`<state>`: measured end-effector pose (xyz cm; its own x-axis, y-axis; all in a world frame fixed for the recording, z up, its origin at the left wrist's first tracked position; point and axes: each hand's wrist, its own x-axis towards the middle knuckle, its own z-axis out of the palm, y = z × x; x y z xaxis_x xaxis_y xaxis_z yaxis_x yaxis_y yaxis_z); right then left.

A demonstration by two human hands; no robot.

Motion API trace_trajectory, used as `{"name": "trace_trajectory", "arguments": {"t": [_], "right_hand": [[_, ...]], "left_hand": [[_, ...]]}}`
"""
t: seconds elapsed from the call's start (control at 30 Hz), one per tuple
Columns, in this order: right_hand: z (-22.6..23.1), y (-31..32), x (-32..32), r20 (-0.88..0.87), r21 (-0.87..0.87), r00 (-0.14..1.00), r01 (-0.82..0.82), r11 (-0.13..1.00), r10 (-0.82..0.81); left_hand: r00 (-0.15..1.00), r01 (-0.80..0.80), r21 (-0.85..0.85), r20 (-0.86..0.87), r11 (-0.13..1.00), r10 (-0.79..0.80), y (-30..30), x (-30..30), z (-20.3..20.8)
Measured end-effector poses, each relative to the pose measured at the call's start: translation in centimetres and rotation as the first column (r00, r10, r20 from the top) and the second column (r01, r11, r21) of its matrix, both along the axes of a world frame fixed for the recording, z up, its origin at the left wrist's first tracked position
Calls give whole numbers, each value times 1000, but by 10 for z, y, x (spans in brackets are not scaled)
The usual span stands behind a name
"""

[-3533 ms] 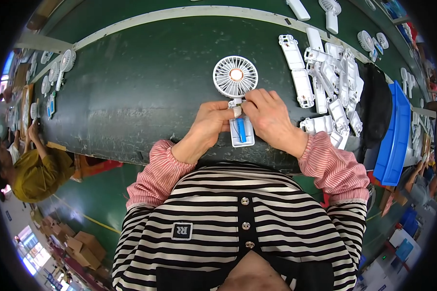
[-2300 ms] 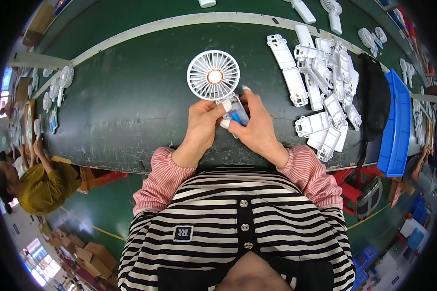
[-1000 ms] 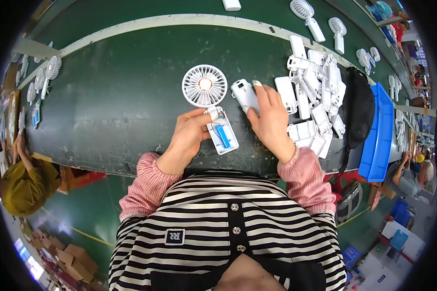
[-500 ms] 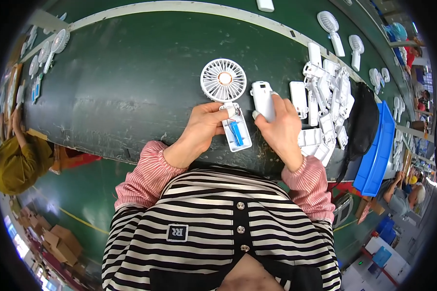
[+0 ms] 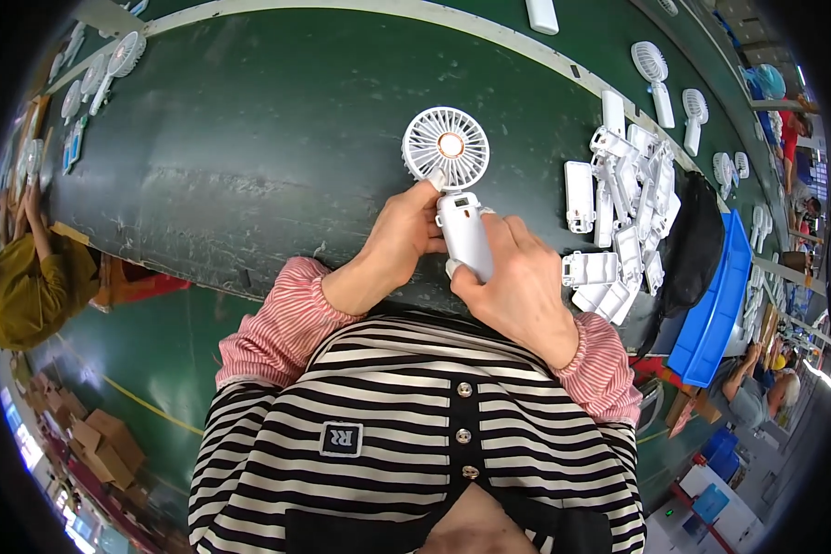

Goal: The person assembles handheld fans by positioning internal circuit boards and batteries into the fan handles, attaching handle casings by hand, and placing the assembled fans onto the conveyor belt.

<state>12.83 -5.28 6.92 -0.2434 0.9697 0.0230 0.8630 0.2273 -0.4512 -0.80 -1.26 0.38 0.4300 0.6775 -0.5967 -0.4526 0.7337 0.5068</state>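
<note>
Now capped, fan handle [image 5: 464, 238] sits pinched between left hand [image 5: 399, 242] and right hand [image 5: 517, 282] fingers at table edge [image 5: 249, 286].

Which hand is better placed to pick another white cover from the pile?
Probably the right hand: the pile of white covers lies just beside it on its side. The left hand grips the fan handle, farther away.

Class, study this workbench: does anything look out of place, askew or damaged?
Nothing looks damaged. Both hands grip a white handheld fan on the green table. The only untidy spot is the jumbled heap of white handle shells to its right.
</note>
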Motion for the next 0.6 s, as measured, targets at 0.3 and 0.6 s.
{"name": "trace_trajectory", "arguments": {"t": [0.3,0.6], "right_hand": [[-8,4,-1,35,-5,999,-31,1000,31],[-16,1,0,96,34,992,-82,996,78]], "left_hand": [[1000,14,10,17,1000,-14,0,-1,-4],[998,-24,37,-64,999,26,0,3,-5]]}}
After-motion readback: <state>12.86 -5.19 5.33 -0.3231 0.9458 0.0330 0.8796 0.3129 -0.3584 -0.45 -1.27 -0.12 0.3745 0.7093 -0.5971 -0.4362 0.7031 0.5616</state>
